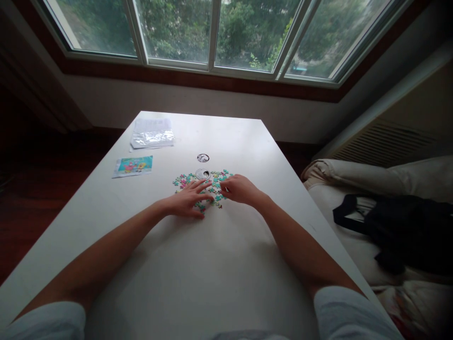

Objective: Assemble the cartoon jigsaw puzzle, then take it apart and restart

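Note:
Small jigsaw puzzle pieces, mostly teal with some pink and yellow, lie loosely spread on the white table. Over the left part of the pieces rests my left hand, palm down with its fingers spread. My right hand is at the right edge of the pieces, its fingers curled and pressed together; whatever they pinch is hidden or too small to name. Just beyond the hands lies a round disc with a dark printed spot, among the far pieces. Another round disc with a grey picture lies a little farther off.
A colourful cartoon picture card lies to the left. Behind it are a clear plastic bag and white paper. A cream sofa with dark clothing stands along the table's right side. A window is beyond the table.

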### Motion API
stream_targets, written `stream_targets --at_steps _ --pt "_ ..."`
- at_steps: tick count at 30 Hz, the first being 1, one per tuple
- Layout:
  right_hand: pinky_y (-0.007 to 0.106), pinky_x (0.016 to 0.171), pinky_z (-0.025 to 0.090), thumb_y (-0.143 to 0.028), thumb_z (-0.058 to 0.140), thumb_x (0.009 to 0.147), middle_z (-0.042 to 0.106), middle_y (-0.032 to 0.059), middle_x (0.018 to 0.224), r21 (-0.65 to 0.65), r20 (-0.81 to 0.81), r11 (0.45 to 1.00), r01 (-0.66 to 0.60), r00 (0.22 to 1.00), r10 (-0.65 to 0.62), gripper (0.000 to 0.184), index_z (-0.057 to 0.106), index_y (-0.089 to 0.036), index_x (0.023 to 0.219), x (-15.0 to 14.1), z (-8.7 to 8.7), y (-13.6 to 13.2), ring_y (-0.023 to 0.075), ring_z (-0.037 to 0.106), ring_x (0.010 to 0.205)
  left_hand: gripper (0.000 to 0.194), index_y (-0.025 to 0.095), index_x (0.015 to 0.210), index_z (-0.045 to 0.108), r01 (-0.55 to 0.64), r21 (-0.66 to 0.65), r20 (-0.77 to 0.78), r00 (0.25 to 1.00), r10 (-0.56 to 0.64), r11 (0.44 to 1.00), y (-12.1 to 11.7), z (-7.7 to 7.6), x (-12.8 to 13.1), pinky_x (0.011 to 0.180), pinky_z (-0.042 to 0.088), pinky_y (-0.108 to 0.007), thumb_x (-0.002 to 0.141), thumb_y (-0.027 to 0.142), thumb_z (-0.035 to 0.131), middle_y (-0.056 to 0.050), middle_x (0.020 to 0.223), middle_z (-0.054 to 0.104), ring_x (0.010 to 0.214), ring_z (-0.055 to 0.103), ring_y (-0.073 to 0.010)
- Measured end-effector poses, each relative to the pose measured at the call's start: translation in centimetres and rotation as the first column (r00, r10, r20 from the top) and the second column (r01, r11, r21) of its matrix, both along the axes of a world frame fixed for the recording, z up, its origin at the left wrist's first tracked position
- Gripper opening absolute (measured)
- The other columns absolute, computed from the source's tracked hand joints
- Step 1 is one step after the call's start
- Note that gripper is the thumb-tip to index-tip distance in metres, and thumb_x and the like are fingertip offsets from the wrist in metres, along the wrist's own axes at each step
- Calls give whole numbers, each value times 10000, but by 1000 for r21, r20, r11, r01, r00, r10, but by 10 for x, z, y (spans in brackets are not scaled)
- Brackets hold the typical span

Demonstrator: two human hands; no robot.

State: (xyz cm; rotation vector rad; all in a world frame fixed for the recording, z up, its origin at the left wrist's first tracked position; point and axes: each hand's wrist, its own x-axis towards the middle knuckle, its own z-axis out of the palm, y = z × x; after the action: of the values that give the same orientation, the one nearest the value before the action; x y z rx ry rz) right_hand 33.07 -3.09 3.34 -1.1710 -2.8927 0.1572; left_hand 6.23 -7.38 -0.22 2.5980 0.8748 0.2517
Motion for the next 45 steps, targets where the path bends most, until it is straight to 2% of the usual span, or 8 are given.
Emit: stream_targets --at_steps 7,15,19,25,31,36,41,45 --pt "268 609 265 -479 718 870 713 13 761 -201 129 979 15 992 11 256 699 -226 841 -7 3 -11 159 596 705 273 301 1122 734 10 50 103 995 -16 999 7 -4 -6 1249 232 -551 889 440 713 -31 1575 459 1540 224 -358" --pt "282 604 240 -530 628 933 720 37 799 -108 148 990 86 987 -70 323 715 -228 861 -18 -13 -12 165 598 712 179 277 1044 754 17 88 208 978 -35 996 13 -15 -11 1221 307 -483 936 387 661 -37 1423 606 1490 333 -308" --pt "286 616 248 -519 575 968 728 55 817 -27 131 991 128 984 -123 345 717 -230 842 -21 -18 -13 175 608 721 144 246 949 756 27 74 275 960 -46 997 15 -14 -10 1171 364 -442 940 347 653 -50 1193 724 1363 475 -274" --pt "287 672 320 -508 538 993 724 62 847 17 30 986 169 985 -169 352 706 -233 850 -30 -29 -16 198 622 791 196 239 1010 762 43 67 327 943 -63 997 15 -12 -7 1052 424 -378 975 358 611 -61 1017 746 1079 602 -219" --pt "330 897 417 -349 503 1025 678 91 1056 144 -265 962 232 946 -189 242 701 -217 1070 -25 -44 -1 234 567 1012 222 242 1081 764 12 82 275 961 -34 997 11 -11 -3 967 437 -363 978 346 598 -67 940 708 995 571 -222" --pt "388 966 419 -320 522 1009 621 109 1119 157 -343 951 266 918 -200 299 702 -242 1235 -17 -55 16 263 507 1063 195 247 995 770 0 96 266 964 -26 995 9 -13 -1 992 434 -373 972 337 599 -66 1009 698 1050 553 -228" --pt "397 953 412 -309 547 994 614 104 1091 129 -361 954 272 909 -210 237 761 -251 1079 -16 -62 23 263 492 1054 216 262 1111 743 -49 153 259 966 8 987 10 -16 1 1083 404 -417 976 341 594 -67 1161 695 1166 536 -246" --pt "382 951 417 -286 562 982 617 98 1077 90 -404 943 321 877 -261 235 743 -244 1125 -13 -65 28 255 501 1050 373 272 1319 657 -63 195 216 976 20 979 9 -15 2 1098 409 -442 969 391 607 -84 1256 667 1221 521 -270"
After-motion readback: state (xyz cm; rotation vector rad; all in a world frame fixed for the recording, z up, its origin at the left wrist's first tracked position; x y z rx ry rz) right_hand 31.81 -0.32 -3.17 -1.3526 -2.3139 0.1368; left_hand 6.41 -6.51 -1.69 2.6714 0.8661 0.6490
